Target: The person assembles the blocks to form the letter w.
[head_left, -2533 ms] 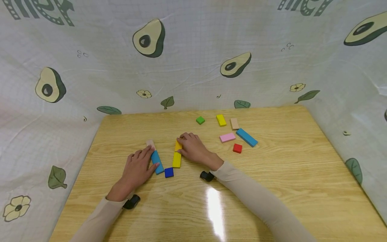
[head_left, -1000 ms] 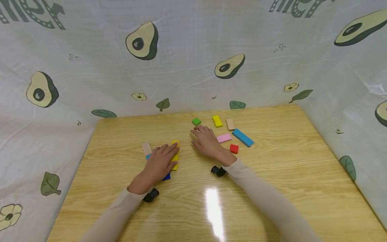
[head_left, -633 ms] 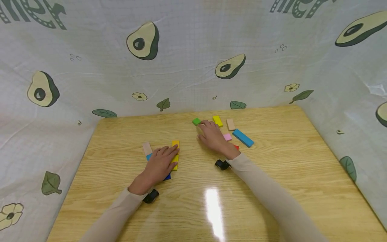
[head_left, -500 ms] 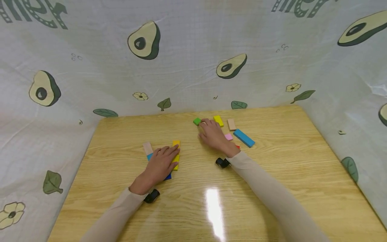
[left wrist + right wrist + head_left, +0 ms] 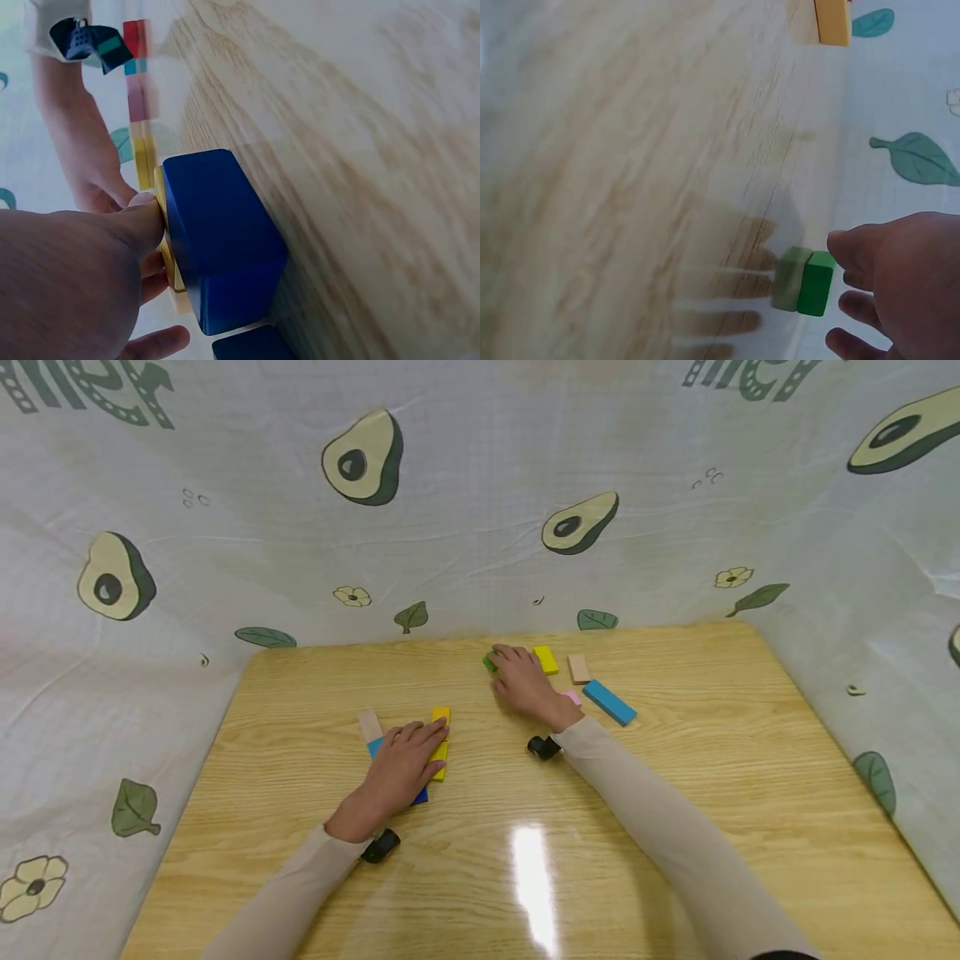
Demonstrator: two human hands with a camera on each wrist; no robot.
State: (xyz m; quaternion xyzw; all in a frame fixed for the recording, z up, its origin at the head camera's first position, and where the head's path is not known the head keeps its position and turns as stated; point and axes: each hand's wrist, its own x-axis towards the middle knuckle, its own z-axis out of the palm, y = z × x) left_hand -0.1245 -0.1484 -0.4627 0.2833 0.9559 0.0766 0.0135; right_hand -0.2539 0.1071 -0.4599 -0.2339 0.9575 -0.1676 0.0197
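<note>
In the head view my left hand (image 5: pixel 397 767) lies over blocks at the left, its fingers on an orange-yellow block (image 5: pixel 441 715) and its thumb at a yellow block (image 5: pixel 440 762). Part of a dark blue block (image 5: pixel 422 797) shows below the hand; it looms large as the blue block (image 5: pixel 221 232) in the left wrist view. Light blue (image 5: pixel 374 747) and pale wooden (image 5: pixel 370 725) blocks meet end to end beside it. My right hand (image 5: pixel 525 683) reaches a small green block (image 5: pixel 489 664), partly covered by its fingertips. In the right wrist view the thumb is close beside the green block (image 5: pixel 816 285).
Behind and right of my right hand lie a yellow block (image 5: pixel 546 660), a tan block (image 5: pixel 578 669) and a long blue block (image 5: pixel 610 702). A pink block (image 5: pixel 573 697) peeks out by the wrist. The wooden table (image 5: pixel 675 760) ends at a patterned cloth (image 5: pixel 480 527).
My left hand has moved right from the light blue block onto the yellow ones. My right hand has left the yellow blocks and moved back and right to the green block.
</note>
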